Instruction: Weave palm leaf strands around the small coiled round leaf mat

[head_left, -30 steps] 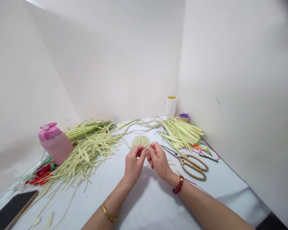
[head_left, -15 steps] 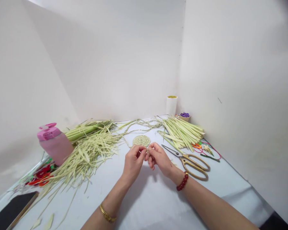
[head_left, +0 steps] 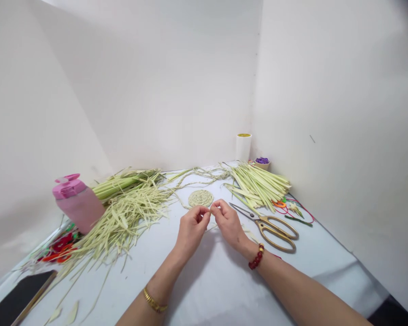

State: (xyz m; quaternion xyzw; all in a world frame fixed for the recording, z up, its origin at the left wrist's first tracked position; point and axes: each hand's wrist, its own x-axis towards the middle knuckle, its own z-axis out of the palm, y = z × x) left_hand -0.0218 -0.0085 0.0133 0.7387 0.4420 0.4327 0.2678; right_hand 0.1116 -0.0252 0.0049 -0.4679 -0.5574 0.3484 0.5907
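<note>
Thin strand [head_left: 210,213], barely visible at frame centre, seems pinched by both left hand [head_left: 191,228] and right hand [head_left: 228,225]. Light, even tension should spare it tearing.

Wears gold here, low in the frame and left of centre: a bracelet [head_left: 155,302] of shiny segments round the left forearm [head_left: 167,277]. And there, lower right of centre, sports round, glossy dark-red beads [head_left: 255,261] on the right wrist [head_left: 246,246], a golden bead [head_left: 261,248] among them! Shows bare left hand [head_left: 191,228] and right hand [head_left: 226,225] mid-frame.
</note>
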